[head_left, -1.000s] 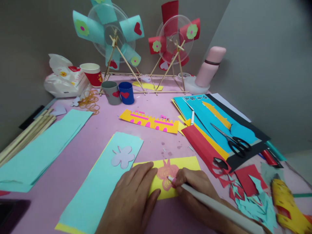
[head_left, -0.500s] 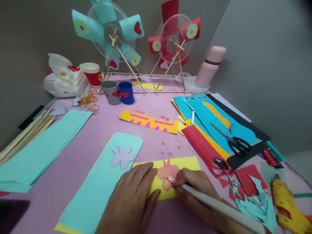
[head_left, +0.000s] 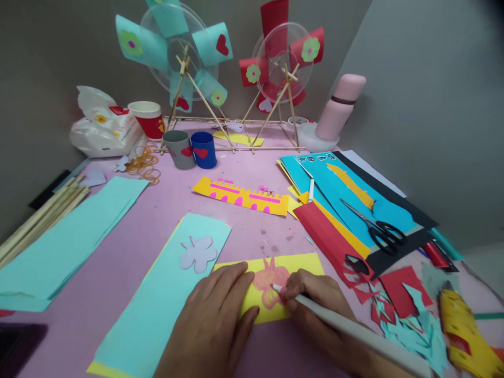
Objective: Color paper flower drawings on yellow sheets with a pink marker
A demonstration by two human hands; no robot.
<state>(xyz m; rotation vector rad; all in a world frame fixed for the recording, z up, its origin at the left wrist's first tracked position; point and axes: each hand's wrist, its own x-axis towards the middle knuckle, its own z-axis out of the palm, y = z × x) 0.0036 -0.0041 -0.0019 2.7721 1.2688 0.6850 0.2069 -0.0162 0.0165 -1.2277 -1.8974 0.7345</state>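
My left hand (head_left: pixel 212 320) lies flat, fingers together, pressing down the left part of a yellow paper strip (head_left: pixel 301 262) on the pink table. My right hand (head_left: pixel 315 304) grips a long white marker (head_left: pixel 354 333) whose pink tip touches a pink scribbled flower shape (head_left: pixel 268 281) drawn on that strip. A pale lilac flower cutout (head_left: pixel 198 253) rests on a light blue sheet (head_left: pixel 157 310) just left of my left hand.
Black scissors (head_left: pixel 378 226) lie on stacked blue, black and red sheets (head_left: pixel 315 178) at right. Paper scraps (head_left: pixel 413 320) lie near the right edge. Two paper windmills (head_left: pixel 185 58) (head_left: pixel 281 63), cups (head_left: pixel 191 149), a pink bottle (head_left: pixel 338 105) stand behind; wooden sticks (head_left: pixel 39 218) lie at left.
The marker tip has shifted slightly over the pink flower shape. My left hand has stayed in place on the strip.
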